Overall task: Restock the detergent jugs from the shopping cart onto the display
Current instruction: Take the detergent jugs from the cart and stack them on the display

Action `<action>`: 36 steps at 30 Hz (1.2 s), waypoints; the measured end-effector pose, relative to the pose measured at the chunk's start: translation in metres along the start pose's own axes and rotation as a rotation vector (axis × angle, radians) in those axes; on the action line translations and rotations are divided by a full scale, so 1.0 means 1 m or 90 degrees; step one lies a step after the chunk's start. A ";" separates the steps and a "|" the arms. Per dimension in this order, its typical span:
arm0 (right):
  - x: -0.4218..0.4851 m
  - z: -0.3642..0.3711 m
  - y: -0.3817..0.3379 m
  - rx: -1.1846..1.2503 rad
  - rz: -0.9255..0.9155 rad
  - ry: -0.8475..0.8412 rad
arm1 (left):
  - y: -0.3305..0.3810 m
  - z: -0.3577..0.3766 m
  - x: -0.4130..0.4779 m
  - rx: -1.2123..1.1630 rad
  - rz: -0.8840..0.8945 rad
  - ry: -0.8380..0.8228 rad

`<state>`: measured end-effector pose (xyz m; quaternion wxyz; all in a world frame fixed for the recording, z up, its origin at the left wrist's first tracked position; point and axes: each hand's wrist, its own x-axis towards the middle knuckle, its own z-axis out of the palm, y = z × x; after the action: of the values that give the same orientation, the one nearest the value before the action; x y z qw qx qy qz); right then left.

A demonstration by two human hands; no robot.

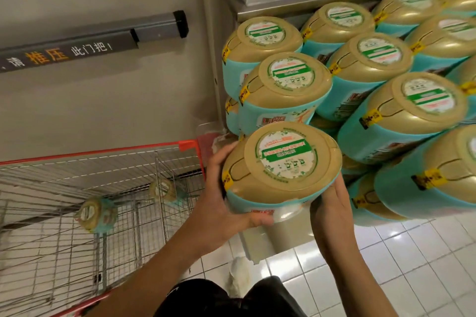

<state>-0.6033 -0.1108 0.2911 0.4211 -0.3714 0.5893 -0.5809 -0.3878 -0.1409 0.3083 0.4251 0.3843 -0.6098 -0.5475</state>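
a gold-capped teal jug is held between both hands at the front-left corner of the display stack, just below and in front of the jugs stacked there. the left hand is wrapped around its left side, with the thumb curled along the lower front edge. the right hand is laid flat against its right side, fingers pressed together. 2 more jugs are seen inside the wire shopping cart at the left.

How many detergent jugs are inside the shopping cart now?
2. The first jug sits toward the left of the shopping cart; the second jug is to its right, farther from the camera. Others may be hidden below the view.
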 end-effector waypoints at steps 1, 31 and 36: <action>-0.001 -0.002 0.000 0.024 0.009 0.012 | -0.002 0.005 0.002 0.002 0.005 -0.005; -0.034 -0.004 0.010 0.012 0.045 0.112 | -0.004 0.055 0.055 0.088 0.057 0.037; -0.034 -0.003 0.013 0.002 0.032 0.115 | -0.004 0.056 0.055 0.081 0.067 0.041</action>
<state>-0.5928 -0.0771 0.2804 0.3812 -0.3019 0.6333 -0.6021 -0.4587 -0.1734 0.3070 0.4474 0.3958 -0.6486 -0.4717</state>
